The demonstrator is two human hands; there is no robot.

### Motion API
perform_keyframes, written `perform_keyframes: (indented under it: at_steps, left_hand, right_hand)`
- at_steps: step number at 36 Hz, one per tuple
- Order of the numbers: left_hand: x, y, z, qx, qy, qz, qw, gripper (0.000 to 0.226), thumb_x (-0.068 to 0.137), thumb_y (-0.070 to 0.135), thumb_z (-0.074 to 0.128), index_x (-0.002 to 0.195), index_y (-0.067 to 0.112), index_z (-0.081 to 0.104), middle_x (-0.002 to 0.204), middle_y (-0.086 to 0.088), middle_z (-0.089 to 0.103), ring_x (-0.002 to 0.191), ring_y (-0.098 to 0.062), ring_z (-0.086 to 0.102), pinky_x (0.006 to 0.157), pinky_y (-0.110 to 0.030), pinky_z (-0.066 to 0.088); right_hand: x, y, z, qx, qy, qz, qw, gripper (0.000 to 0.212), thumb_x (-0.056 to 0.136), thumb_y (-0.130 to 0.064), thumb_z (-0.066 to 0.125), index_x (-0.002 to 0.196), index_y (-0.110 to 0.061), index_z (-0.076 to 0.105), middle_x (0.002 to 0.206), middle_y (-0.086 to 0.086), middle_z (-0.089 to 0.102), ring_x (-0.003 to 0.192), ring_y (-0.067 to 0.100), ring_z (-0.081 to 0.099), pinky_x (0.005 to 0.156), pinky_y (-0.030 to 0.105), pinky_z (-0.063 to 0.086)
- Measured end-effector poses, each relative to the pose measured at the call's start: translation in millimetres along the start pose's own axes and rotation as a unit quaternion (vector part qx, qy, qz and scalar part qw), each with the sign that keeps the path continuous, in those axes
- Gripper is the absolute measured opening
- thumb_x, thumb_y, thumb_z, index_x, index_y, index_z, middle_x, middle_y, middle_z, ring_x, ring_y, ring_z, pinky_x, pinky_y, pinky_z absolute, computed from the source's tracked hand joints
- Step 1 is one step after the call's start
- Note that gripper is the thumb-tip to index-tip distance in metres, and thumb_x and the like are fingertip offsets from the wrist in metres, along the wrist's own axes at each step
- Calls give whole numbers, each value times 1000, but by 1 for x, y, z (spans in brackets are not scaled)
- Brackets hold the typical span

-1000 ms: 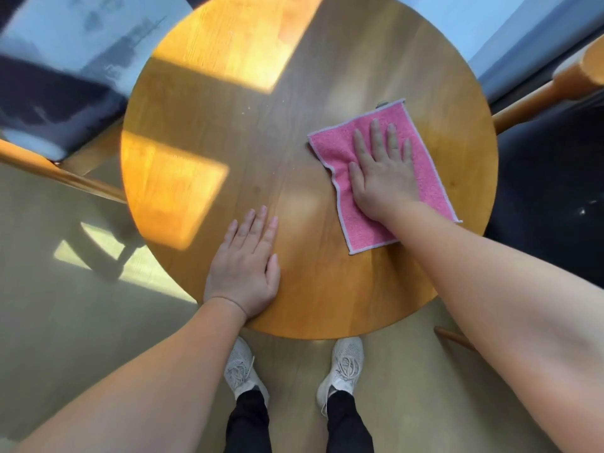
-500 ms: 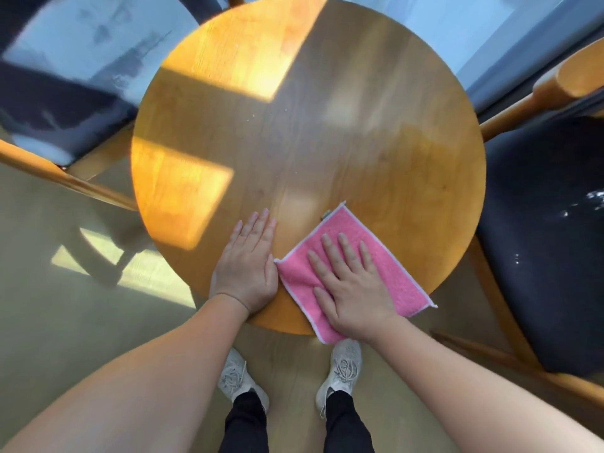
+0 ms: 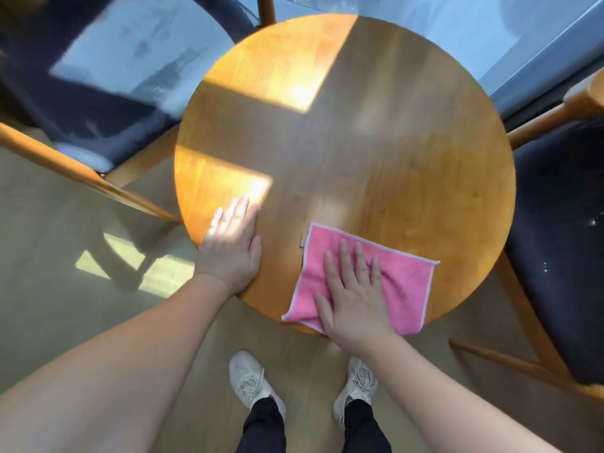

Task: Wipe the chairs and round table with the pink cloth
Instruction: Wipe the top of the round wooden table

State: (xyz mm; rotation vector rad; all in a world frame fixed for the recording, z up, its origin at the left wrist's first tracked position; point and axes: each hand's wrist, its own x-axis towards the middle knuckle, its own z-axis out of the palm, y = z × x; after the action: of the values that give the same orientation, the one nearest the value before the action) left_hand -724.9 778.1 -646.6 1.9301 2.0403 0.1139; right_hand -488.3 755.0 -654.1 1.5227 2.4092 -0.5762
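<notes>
The round wooden table (image 3: 376, 152) fills the middle of the head view. A pink cloth (image 3: 405, 282) lies flat on its near edge, slightly overhanging. My right hand (image 3: 354, 295) presses flat on the cloth with straight, spread fingers. My left hand (image 3: 230, 246) rests flat on the table's near-left rim, fingers straight, holding nothing. A dark-cushioned wooden chair (image 3: 108, 93) stands at the upper left, and another dark-seated chair (image 3: 562, 243) stands at the right.
My two white shoes (image 3: 248, 380) stand on the beige floor just below the table's near edge. Wooden chair legs (image 3: 510, 358) run along the lower right. A pale window ledge (image 3: 510, 37) sits behind the table.
My right hand slid the cloth from the table's far right down to the near edge, then a little rightward. My left hand stayed on the near-left rim.
</notes>
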Motion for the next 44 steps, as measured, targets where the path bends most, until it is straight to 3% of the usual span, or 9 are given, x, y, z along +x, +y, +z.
perform_keyframes:
  at_steps: [3, 7, 10, 16, 30, 37, 44]
  left_hand:
    - [-1, -5, 7, -8, 14, 15, 1000, 58, 84, 26, 37, 136, 2, 44, 146, -16, 39, 137, -29, 33, 112, -44, 21]
    - [0, -8, 6, -15, 26, 24, 999, 56, 84, 24, 38, 135, 2, 45, 145, -15, 40, 136, -29, 33, 112, -44, 22]
    - [1, -9, 6, -22, 28, 32, 999, 55, 85, 24, 39, 135, 2, 46, 145, -16, 40, 136, -29, 34, 112, -45, 23]
    - [2, -11, 7, -23, 37, 39, 998, 55, 84, 22, 42, 134, 2, 47, 144, -16, 41, 135, -30, 35, 112, -44, 22]
    - [1, -10, 7, -50, 39, 29, 998, 55, 84, 21, 38, 135, 1, 47, 145, -16, 39, 136, -31, 34, 112, -46, 23]
    - [0, -9, 4, -56, 35, 25, 998, 56, 83, 18, 37, 135, 1, 47, 145, -15, 40, 135, -31, 35, 112, -47, 24]
    - [-1, -11, 5, -80, 34, 26, 996, 58, 80, 14, 36, 135, 2, 47, 145, -15, 39, 136, -30, 34, 113, -45, 21]
  right_hand:
    - [-6, 1, -1, 13, 14, 32, 999, 66, 95, -54, 17, 152, -24, 3, 159, 8, -9, 146, 34, -15, 115, 45, -21]
    - [15, -13, 0, 41, -2, 129, 991, 65, 91, -59, -2, 146, -30, -19, 153, 2, -28, 139, 25, -35, 110, 45, -29]
    - [48, -6, -9, 26, 21, 157, 987, 66, 90, -60, -2, 146, -29, -21, 153, 3, -28, 144, 31, -26, 112, 49, -24]
    - [117, 32, -42, -19, 59, 120, 991, 73, 89, -58, 13, 155, -27, 6, 163, 10, 2, 149, 36, -6, 116, 55, -11]
    - [222, 34, -88, -44, 87, 67, 993, 67, 96, -54, 11, 156, -26, -1, 163, 8, -7, 148, 33, -11, 118, 53, -9]
    - [214, 28, -88, -83, 67, -41, 993, 68, 95, -55, 8, 155, -23, 1, 163, 5, -3, 149, 29, -7, 119, 51, -6]
    - [169, 3, -68, -74, 52, -110, 990, 67, 96, -53, 19, 155, -20, 13, 163, 7, 9, 150, 32, 2, 119, 53, -2]
